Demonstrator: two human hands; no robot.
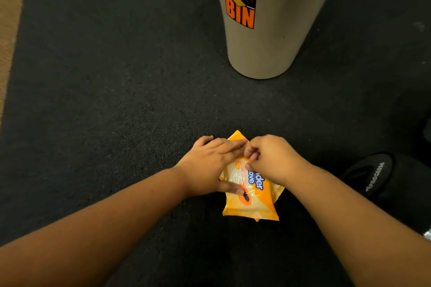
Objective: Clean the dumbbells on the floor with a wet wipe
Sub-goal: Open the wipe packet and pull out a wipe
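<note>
Left hand (210,165) pins the flat orange plastic wipe pack (253,202) with straight fingers while the right hand (268,158) pinches its flap, so a hard yank probably drags out a whole clump.

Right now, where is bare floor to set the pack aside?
Free: the dark mat left of the left hand, and the strip between the wipes pack and dust bin. Crowded: right of the right hand, by the black shoe.

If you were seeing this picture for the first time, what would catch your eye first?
The bright orange wipes pack on the dark floor mat, low in the centre. The left hand presses it flat while the right hand pinches at its top. Beyond them stands a beige bin with an orange "DUST BIN" label.
</note>
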